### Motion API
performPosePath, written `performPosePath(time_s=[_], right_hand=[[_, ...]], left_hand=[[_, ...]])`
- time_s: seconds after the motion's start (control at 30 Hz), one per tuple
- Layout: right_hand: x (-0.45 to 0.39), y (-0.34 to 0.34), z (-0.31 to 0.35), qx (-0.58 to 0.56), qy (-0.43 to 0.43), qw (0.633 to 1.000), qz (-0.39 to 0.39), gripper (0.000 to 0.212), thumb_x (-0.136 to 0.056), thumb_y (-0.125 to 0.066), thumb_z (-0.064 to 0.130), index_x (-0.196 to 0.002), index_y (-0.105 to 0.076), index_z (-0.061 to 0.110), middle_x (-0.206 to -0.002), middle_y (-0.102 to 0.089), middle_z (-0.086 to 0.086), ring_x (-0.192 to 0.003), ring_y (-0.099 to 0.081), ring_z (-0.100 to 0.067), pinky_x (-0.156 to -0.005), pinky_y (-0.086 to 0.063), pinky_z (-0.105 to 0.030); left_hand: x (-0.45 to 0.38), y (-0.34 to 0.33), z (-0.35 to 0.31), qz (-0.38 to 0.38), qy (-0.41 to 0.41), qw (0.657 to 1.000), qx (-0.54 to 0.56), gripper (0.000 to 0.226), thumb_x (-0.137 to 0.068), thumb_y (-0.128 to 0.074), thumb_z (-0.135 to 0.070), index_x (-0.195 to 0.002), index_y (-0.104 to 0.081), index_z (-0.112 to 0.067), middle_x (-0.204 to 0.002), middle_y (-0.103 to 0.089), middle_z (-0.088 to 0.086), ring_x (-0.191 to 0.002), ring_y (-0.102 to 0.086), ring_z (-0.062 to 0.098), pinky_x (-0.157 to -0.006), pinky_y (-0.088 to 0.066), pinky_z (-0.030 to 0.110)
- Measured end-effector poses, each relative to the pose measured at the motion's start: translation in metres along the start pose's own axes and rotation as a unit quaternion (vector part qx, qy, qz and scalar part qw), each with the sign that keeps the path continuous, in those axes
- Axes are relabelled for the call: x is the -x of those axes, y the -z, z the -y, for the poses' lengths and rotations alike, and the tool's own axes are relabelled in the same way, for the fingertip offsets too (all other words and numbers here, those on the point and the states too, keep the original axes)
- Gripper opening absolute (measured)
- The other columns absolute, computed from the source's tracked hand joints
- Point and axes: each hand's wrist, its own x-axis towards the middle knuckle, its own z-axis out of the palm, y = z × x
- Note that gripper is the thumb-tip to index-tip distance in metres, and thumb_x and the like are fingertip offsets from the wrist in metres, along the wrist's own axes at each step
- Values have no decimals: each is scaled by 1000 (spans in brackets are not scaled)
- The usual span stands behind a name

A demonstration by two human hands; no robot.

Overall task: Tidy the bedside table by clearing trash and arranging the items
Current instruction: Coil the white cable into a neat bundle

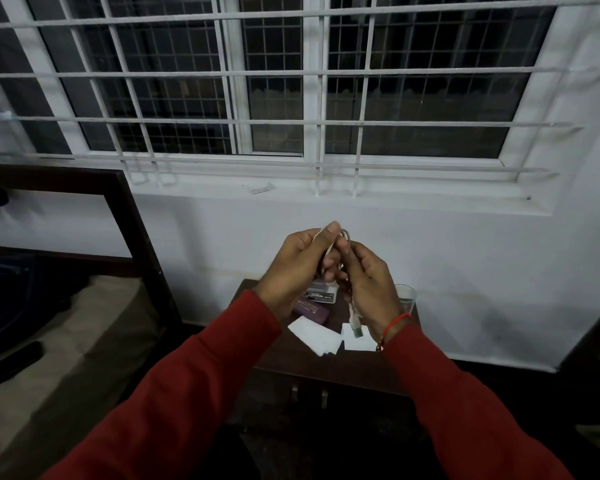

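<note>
White cable [355, 327] bunched between my hands at frame centre, left hand [291, 268] and right hand [368, 282] both closed on it, above the counter [291, 362], plug dangling.

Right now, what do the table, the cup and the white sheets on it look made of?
Table: looks like dark brown wood or veneer with a dull sheen; metal-looking handles below.
Cup: clear glass or plastic, see-through with a bright rim; which one is unclear.
White sheets: thin matte paper or tissue, lying flat with folded edges.
</note>
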Motion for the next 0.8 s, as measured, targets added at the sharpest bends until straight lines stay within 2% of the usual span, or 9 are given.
performPosePath(time_s=[0.1, 0.17, 0.23, 0.33, 0.43, 0.5, 0.57, 0.67, 0.8], right_hand=[[2, 2, -9, 22, -43, 999, 9, 29, -105, -41, 26, -99, -66, 12, -64, -60, 4, -45, -45, -12, -42, -37, -23], [8, 2, -18, 96, -71, 991, 67, 26, -105, -40, 25, -109, -64, 13, -69, -60, -1, -44, -44, -15, -44, -38, -27], [16, 3, -21, 231, -35, 965, 120, 24, -104, -43, 23, -113, -64, 15, -68, -62, -5, -44, -48, -8, -47, -42, -26], [19, 7, -4, 420, 88, 892, 141, 26, -98, -50, 26, -91, -68, 8, -67, -66, -6, -54, -51, -9, -60, -35, -23], [18, 13, 17, 483, 179, 848, 129, 30, -87, -50, 33, -67, -62, 13, -49, -46, 10, -52, -44, -13, -59, -35, -24], [18, 16, 22, 493, 207, 838, 106, 25, -86, -55, 27, -63, -55, 18, -50, -40, 13, -52, -42, -10, -57, -42, -29], [18, 19, 22, 476, 215, 848, 85, 21, -88, -60, 24, -70, -57, 14, -57, -52, 11, -54, -48, -8, -59, -46, -27], [20, 22, 17, 376, 202, 903, 42, 20, -90, -65, 24, -75, -60, 13, -58, -62, 8, -55, -59, -9, -57, -45, -18], [21, 21, 0, 318, 186, 928, -45, 29, -88, -61, 39, -71, -58, 15, -59, -59, 6, -57, -56, -12, -56, -46, -29]], left_hand=[[-6, 1, 2, -28, -2, 996, 90, 29, -107, -42, -28, -101, -60, -7, -61, -39, -5, -56, -40, 11, -78, -48, 34], [-11, 7, 3, -60, -10, 993, 103, 24, -107, -41, -20, -117, -58, -7, -69, -45, -5, -60, -46, 9, -85, -48, 35], [-13, 15, 6, -78, -37, 996, -15, 24, -108, -40, -17, -125, -55, -9, -79, -51, -5, -65, -53, 7, -86, -50, 31], [-1, 15, 18, -21, -58, 971, -232, 25, -108, -41, -23, -128, -53, -14, -86, -55, -13, -73, -56, 2, -74, -48, 19], [8, 13, 25, 39, 9, 969, -244, 26, -107, -42, -33, -117, -61, -19, -81, -62, -14, -71, -60, 0, -71, -48, 21], [12, 14, 25, 56, 17, 969, -238, 35, -106, -41, -40, -90, -64, -20, -73, -62, -12, -71, -59, 7, -75, -48, 32], [16, 10, 18, 56, 24, 964, -259, 53, -106, -36, -48, -71, -59, -15, -64, -58, -2, -66, -57, 14, -73, -49, 39], [22, 0, 12, 37, 55, 964, -258, 83, -101, -21, -65, -66, -56, 1, -58, -59, 12, -55, -57, 20, -59, -47, 29], [19, -11, 18, 37, 111, 976, -183, 99, -82, -14, -91, -65, -48, 2, -57, -42, 16, -48, -41, 21, -53, -39, 29]])
